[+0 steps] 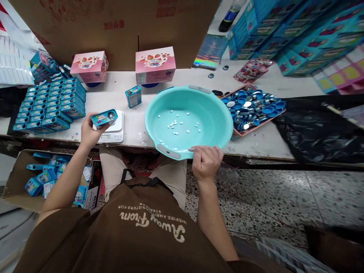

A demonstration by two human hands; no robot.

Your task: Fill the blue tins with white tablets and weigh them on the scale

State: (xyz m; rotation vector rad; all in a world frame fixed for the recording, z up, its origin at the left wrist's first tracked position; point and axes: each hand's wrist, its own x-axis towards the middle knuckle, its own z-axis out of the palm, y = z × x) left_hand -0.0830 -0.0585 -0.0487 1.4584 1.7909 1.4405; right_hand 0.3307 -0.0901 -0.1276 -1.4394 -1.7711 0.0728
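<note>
My left hand [91, 131] is closed round a small blue box [104, 118] with a round opening in its top, above the left part of a white scale [116, 131]. My right hand [207, 161] rests at the front rim of a turquoise basin [187, 94], fingers curled over the edge. Several small white pieces [188, 131] lie scattered on the basin's floor. Another blue box [133, 96] stands upright between the scale and the basin.
Stacked blue boxes [54, 102] stand at the left; a carton [17, 182] of blue boxes sits below. Two pink boxes [155, 62] stand behind, before a large cardboard box [99, 34]. Right of the basin is a pink tray [247, 131] of blue caps [257, 108], then black plastic [309, 129].
</note>
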